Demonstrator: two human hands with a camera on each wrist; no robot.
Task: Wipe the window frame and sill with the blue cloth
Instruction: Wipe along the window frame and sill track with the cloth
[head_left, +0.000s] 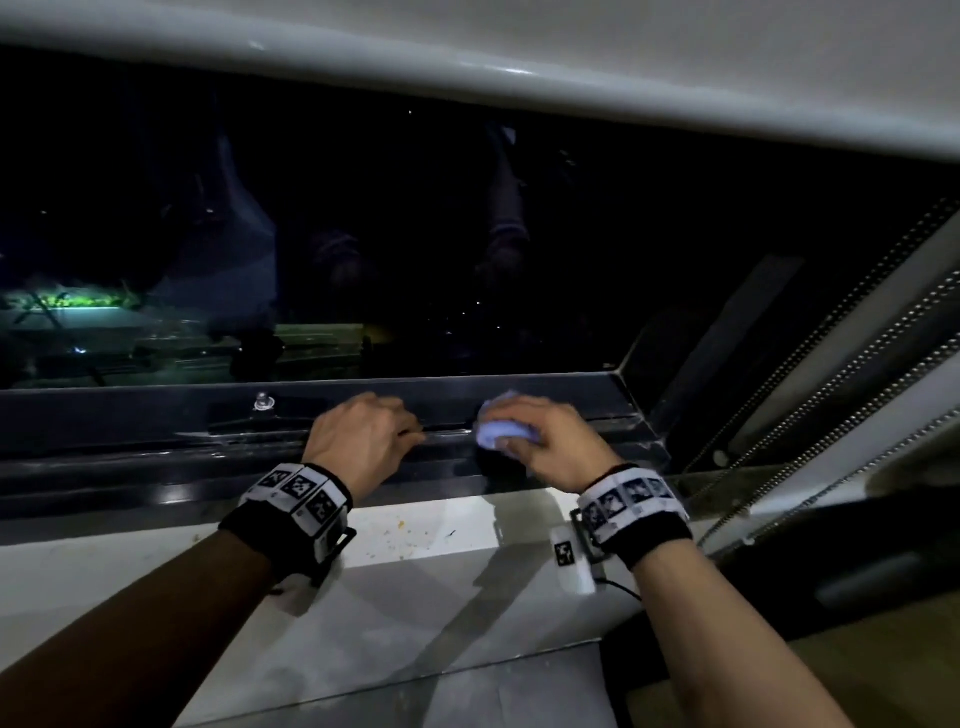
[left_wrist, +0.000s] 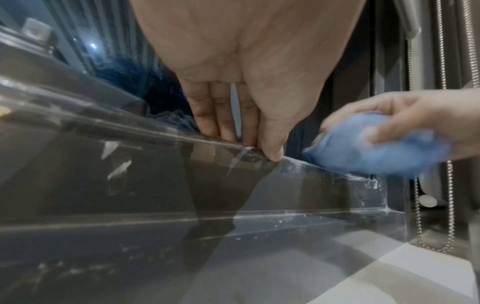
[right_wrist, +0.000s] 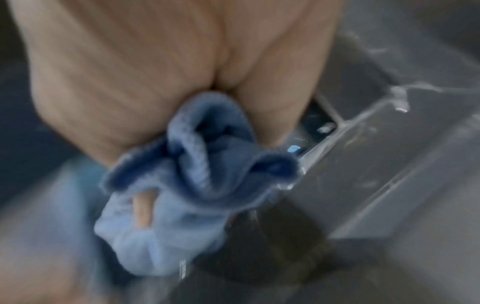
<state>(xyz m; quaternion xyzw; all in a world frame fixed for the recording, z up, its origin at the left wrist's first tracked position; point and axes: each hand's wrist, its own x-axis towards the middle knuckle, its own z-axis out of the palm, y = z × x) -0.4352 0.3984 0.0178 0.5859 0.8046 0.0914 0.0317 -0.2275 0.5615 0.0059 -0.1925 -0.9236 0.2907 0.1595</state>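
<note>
Head: my right hand (head_left: 545, 441) bunches the blue cloth (head_left: 501, 432) on the dark window frame (head_left: 156, 441); left hand (head_left: 363, 441) rests there.
Left wrist: left fingers (left_wrist: 271, 144) nearly straight, tips on the ledge; white residue visible.
Right wrist: blurred; cloth looks soft, light, best gripped wadded.

Both forearms reach forward side by side, each wrist banded with a black strap carrying square markers. The left hand (head_left: 363, 441) lies palm down, its straight fingers (left_wrist: 223, 119) together and their tips pressed down, holding nothing. The right hand (head_left: 545, 441), just beside it, curls its fingers (left_wrist: 389, 131) in a bunched grip.
</note>
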